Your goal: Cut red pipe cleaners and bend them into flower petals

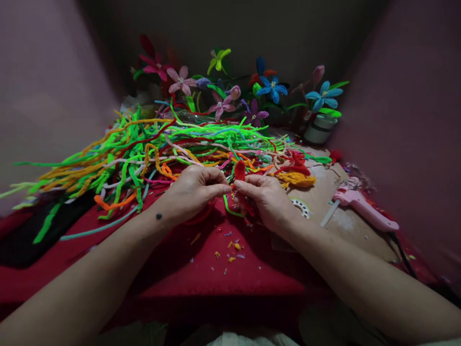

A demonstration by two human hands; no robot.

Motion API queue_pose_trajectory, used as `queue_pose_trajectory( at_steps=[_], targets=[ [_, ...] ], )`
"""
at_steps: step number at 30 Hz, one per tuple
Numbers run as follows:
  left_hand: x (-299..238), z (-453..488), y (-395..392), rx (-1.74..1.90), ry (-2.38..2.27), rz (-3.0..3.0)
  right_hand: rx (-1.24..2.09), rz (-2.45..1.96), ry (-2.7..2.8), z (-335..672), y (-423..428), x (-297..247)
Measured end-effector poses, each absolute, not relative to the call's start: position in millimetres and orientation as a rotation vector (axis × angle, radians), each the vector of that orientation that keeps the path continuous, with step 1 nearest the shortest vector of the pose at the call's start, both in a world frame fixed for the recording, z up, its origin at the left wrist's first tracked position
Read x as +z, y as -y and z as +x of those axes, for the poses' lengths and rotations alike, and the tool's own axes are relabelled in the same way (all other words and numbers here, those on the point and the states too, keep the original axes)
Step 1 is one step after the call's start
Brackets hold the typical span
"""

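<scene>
My left hand (192, 190) and my right hand (264, 194) meet over a red cloth (223, 274), fingers pinched together on a red pipe cleaner piece (239, 170) that stands up between them in a small loop. More red fuzzy wire hangs below my right fingers. A green pipe cleaner (230, 210) curls on the cloth just under the hands. Right behind the hands lies a big heap of pipe cleaners (144, 149) in green, orange, red, pink and white.
Finished pipe-cleaner flowers (223, 93) in pink, blue, purple and green stand along the back. A pink glue gun (360, 204) lies on a board at the right, with a tape roll (300, 207) beside my right hand. A round container (320, 129) sits back right. Small clippings litter the cloth.
</scene>
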State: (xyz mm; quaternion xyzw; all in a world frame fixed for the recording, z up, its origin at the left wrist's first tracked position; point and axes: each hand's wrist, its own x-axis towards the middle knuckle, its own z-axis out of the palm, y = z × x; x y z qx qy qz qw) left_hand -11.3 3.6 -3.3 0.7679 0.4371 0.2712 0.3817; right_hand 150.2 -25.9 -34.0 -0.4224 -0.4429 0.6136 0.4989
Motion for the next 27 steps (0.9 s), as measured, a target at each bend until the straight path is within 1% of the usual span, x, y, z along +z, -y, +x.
queue_pose_trajectory(
  at_steps=[2, 4, 7, 11, 13, 15, 18, 23, 27],
  targets=[
    [-2.9, -10.2, -2.3, 0.710, -1.120, 2.015, 1.460, -1.034, 1.068, 150.6, 25.8, -34.9],
    [-0.7, -9.1, -0.6, 0.718, -1.102, 1.939, 1.464, -1.036, 1.051, 150.5, 26.1, -34.8],
    [2.1, -8.1, 0.0, 0.730, -1.066, 1.653, 1.474, -0.989, 0.973, 149.8, 25.7, -33.4],
    [-3.2, -7.1, -3.8, 0.926, -1.086, 1.280, 1.443, -0.888, 0.801, 150.2, 21.2, -30.3],
    [-7.9, -5.0, -3.8, 0.961, -1.083, 1.184, 1.433, -0.837, 0.730, 150.6, 18.9, -28.8],
    [-11.3, -0.9, -0.4, 0.863, -1.057, 1.211, 1.413, -0.831, 0.718, 150.5, 17.8, -28.3],
    [-12.3, 8.0, 8.4, 0.699, -1.046, 1.403, 1.393, -0.870, 0.765, 150.1, 18.2, -30.7],
    [-9.9, 14.9, 16.0, 0.666, -1.118, 1.753, 1.404, -0.899, 0.867, 149.5, 20.5, -36.8],
    [-6.9, 7.6, 12.3, 0.405, -1.007, 1.740, 1.425, -0.938, 0.888, 149.6, 22.0, -36.2]
  ],
)
